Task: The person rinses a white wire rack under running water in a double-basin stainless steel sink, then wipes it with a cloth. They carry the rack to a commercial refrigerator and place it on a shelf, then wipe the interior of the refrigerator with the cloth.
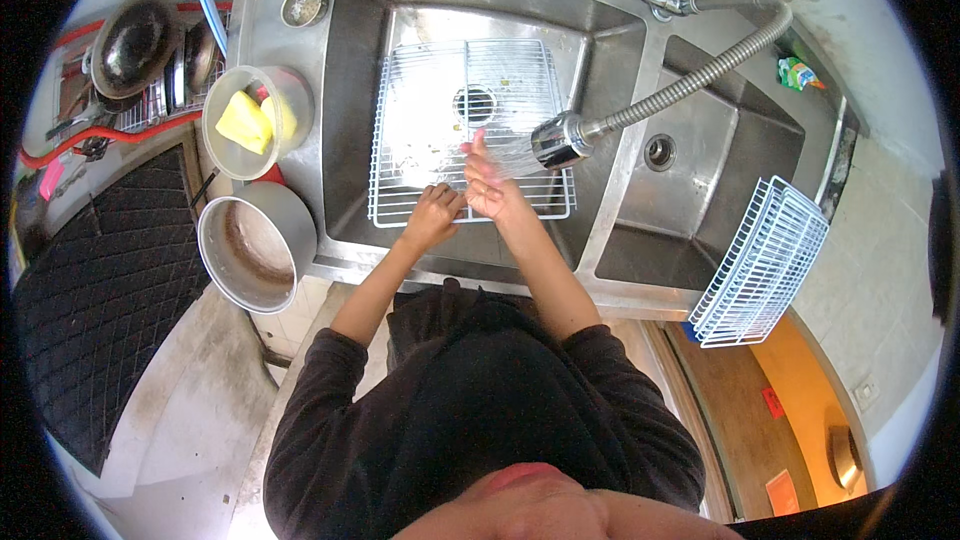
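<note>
A white wire rack [420, 199] lies in the large stainless steel sink basin [360, 127], over the drain [475, 103]. At the rack's near edge, my left hand [435, 216] has its fingers curled on the wires. Just to the right, my right hand [489, 181] is over the rack with fingers partly spread, and I see nothing held in it. Water sprays from the chrome spray head [561, 141] onto my right hand and the rack. A flexible metal hose [697, 79] links the spray head to the faucet [660, 0].
A smaller sink basin [679, 157] adjoins on the right, with stacked wire racks [761, 266] leaning at its outer corner. On the left stand a plastic tub [296, 116] holding yellow sponges [246, 122], a metal pot [296, 229] and a small metal cup [304, 6].
</note>
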